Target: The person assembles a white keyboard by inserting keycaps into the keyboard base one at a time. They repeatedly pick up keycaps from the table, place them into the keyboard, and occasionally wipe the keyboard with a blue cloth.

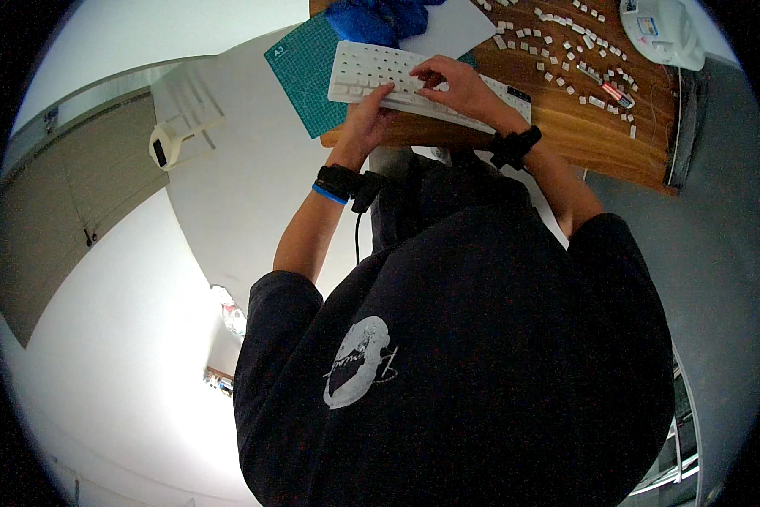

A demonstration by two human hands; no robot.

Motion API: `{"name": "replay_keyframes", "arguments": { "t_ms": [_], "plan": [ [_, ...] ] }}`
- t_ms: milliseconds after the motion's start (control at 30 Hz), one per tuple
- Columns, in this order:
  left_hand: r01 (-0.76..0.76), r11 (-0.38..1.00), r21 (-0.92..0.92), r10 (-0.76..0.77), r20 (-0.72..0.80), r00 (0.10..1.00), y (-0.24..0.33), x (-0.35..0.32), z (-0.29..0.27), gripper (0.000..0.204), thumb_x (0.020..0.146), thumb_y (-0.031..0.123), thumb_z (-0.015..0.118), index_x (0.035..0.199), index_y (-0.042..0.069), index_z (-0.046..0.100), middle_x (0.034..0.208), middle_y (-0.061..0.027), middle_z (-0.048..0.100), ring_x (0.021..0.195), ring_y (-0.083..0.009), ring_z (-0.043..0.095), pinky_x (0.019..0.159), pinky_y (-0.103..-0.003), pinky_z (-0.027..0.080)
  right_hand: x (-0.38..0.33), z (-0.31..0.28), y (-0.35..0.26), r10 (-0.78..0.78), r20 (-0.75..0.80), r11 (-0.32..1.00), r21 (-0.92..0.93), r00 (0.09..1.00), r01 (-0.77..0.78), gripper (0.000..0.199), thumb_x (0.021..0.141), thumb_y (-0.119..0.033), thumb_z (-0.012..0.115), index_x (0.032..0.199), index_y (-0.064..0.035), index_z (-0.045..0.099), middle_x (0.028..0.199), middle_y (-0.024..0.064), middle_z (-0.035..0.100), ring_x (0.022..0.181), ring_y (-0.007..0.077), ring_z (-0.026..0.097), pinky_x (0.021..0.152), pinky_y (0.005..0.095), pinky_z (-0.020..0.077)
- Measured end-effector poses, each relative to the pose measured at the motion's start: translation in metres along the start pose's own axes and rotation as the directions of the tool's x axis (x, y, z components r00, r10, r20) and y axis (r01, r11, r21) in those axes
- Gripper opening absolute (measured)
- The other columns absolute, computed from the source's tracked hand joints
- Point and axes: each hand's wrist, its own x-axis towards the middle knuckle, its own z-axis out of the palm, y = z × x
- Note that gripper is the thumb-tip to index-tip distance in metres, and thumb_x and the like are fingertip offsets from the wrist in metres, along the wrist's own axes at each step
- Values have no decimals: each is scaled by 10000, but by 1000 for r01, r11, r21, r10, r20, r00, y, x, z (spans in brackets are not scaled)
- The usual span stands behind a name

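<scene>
While the left hand grips the white keyboard edge, right hand fingers rest curled on it; blue cloth is cut off above the green mat

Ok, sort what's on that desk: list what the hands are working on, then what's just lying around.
In use:
left hand
right hand
white keyboard
loose white keycaps

Lying about:
green cutting mat
blue cloth
white sheet
white device at the desk corner
</scene>
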Motion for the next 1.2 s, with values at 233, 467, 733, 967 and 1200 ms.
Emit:
{"name": "replay_keyframes", "arguments": {
  "t_ms": [233,467,733,967,1200],
  "plan": [
    [-43,998,44,41,30,999,5,-8,6,431,943,137,678,1312,-16,516,1267,-162,594,1142,-288,616,913,-381,571,2,-2,-1,25,13,999,35,1000,-25,315,917,-169,723,1211,-83,646,1162,77,650,1023,197,669,934,336,559],
    [-75,994,73,72,43,996,6,-9,8,419,941,135,679,1306,7,518,1252,-147,597,1126,-285,621,905,-388,576,1,-2,-4,44,43,999,16,998,-44,309,919,-163,717,1207,-77,646,1162,83,653,1035,201,666,949,338,553],
    [-111,989,97,104,75,992,5,-10,10,404,936,132,684,1296,33,530,1249,-130,608,1131,-267,623,894,-386,583,-1,-1,-13,68,63,996,52,996,-71,312,925,-174,718,1211,-75,646,1151,87,656,1047,200,664,961,347,548],
    [-92,992,86,87,63,994,8,-14,14,372,937,117,680,1272,42,538,1226,-108,613,1106,-243,628,865,-366,582,-1,2,-7,47,43,996,70,998,-50,319,919,-176,728,1207,-63,649,1137,91,658,1030,198,670,960,353,548],
    [-96,992,85,90,62,994,7,-12,12,401,935,118,685,1289,32,516,1237,-114,598,1112,-255,624,879,-369,584,1,1,-6,50,60,994,91,997,-55,312,917,-175,732,1200,-68,657,1123,83,658,1013,185,663,945,340,546]
  ]
}}
